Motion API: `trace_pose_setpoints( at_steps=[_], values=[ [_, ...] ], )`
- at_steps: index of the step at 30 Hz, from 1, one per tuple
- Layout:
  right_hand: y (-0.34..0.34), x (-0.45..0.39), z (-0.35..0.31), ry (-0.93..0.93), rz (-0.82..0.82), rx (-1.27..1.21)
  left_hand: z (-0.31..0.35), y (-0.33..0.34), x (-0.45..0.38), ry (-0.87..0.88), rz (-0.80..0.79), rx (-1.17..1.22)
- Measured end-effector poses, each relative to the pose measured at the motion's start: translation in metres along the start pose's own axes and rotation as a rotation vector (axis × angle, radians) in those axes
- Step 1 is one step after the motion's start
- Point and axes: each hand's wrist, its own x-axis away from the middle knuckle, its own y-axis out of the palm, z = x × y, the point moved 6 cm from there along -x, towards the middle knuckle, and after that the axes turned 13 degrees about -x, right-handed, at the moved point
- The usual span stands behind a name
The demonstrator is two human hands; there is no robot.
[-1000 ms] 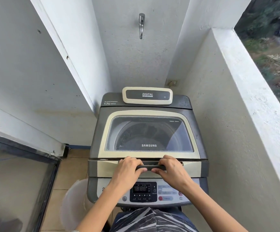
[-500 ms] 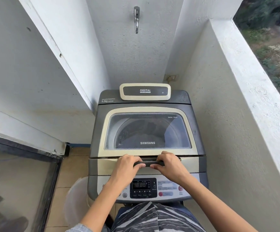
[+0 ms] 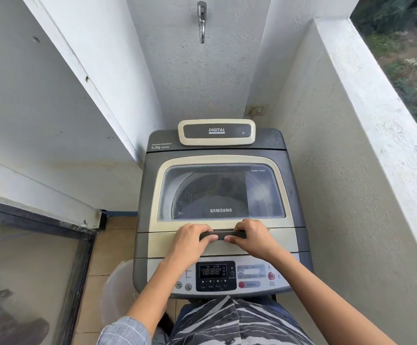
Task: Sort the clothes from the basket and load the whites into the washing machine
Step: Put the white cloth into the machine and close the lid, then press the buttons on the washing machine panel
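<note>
A grey and cream top-loading washing machine (image 3: 147, 195) stands in a narrow balcony corner. Its glass lid (image 3: 222, 190) is down, and the drum shows dimly through the glass. My left hand (image 3: 192, 239) and my right hand (image 3: 253, 239) both grip the dark lid handle (image 3: 223, 235) at the lid's front edge, fingers curled around it. The control panel (image 3: 217, 276) with a lit display lies just below my wrists. A pale basket (image 3: 114, 292) stands on the floor left of the machine, mostly hidden; no clothes show in it.
A tap (image 3: 201, 21) sticks out of the wall above the machine. A white parapet wall (image 3: 376, 145) runs close along the right, a white wall along the left. A glass door with a dark frame (image 3: 78, 270) is at lower left. Tiled floor (image 3: 117, 232) shows beside the machine.
The view has shifted slightly closer and downward over the machine. Both hands stay on the lid handle, and the lid remains down.
</note>
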Motion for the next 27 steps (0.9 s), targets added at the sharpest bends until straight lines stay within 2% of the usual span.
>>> trace_pose_setpoints(
  at_steps=[7,17,24,27],
  values=[
    [-0.001,-0.008,0.010,0.048,-0.041,-0.069,-0.005,0.001,-0.002,-0.020,-0.061,0.012],
    [-0.010,0.012,0.003,0.028,0.106,-0.322,-0.008,0.001,-0.001,-0.037,-0.028,0.061],
    [-0.013,0.065,-0.008,-0.124,0.270,-0.148,-0.007,0.001,0.002,-0.015,0.008,0.098],
    [-0.010,0.104,0.008,-0.082,0.303,-0.060,-0.007,0.001,0.002,0.003,0.034,0.094]
  ],
)
